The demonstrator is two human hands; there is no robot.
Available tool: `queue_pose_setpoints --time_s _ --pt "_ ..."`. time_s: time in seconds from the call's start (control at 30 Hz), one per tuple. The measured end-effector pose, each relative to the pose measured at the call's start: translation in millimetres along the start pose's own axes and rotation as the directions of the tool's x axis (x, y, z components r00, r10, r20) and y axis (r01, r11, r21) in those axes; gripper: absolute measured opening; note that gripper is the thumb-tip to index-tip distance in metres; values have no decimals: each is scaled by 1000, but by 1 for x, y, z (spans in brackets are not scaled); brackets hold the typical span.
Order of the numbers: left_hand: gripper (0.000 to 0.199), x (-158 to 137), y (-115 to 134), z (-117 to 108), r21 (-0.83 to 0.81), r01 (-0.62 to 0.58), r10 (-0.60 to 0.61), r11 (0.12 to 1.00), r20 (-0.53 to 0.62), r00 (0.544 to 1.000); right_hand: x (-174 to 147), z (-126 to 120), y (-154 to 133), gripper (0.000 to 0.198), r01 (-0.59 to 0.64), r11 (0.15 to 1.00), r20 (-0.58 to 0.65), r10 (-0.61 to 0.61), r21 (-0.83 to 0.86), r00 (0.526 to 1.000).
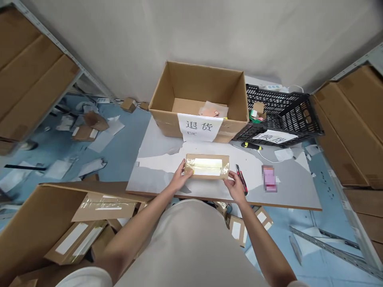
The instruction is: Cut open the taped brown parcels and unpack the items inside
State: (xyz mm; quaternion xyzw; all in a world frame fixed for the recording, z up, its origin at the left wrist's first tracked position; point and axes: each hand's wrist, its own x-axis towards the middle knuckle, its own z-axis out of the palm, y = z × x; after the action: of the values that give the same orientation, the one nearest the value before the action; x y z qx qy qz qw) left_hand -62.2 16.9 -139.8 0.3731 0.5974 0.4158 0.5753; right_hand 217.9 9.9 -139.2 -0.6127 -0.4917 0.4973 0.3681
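Observation:
A small cardboard box (206,157) with clear tape and a pale label is held level over the front part of the table. My left hand (180,176) grips its left end, thumb on top near the corner. At the opposite end, my right hand (235,186) closes on the lower right corner. Just right of that hand lies a red and black utility knife (241,179). Behind the held box stands a large open carton (166,123) with a handwritten paper sign (200,127) on its front; a few flat items lie inside it.
A black plastic crate (299,119) with small items stands at the back right. A yellow-black tool (251,146) and a blurred pink item (269,178) lie on the table (293,195). At lower left, a big carton (36,215) holds several taped boxes. Shelves flank both sides.

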Motion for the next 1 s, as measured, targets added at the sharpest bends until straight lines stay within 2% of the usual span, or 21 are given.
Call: queue_pose_setpoints --time_s 0.1,0.23,0.37,0.57,0.63,0.73,0.9,1.0 --pt "91 17 -21 11 -60 33 -32 998 22 999 -6 -8 20 61 -57 997 8 57 51 998" --pt "80 33 -39 10 -92 -9 21 996 126 992 -3 -8 32 71 -92 996 43 91 2 995" --pt "82 30 -43 3 8 -11 10 1000 158 987 5 -11 38 72 -85 995 68 89 -56 994" --pt "107 20 -50 -6 274 -31 -15 961 162 987 21 -21 54 80 -80 974 106 104 -213 989" --pt "101 20 -52 -6 350 -89 32 933 167 985 28 -20 57 78 -44 972 134 77 -231 988" --pt "78 23 -53 0 354 -145 86 924 179 980 37 -14 57 68 -17 979 160 51 -203 986" --pt "63 20 -48 5 299 -82 58 951 90 994 38 -11 48 56 24 990 172 0 -142 985" --pt "52 12 -38 2 274 -88 74 958 63 995 32 -18 37 52 73 981 155 -44 -182 987"
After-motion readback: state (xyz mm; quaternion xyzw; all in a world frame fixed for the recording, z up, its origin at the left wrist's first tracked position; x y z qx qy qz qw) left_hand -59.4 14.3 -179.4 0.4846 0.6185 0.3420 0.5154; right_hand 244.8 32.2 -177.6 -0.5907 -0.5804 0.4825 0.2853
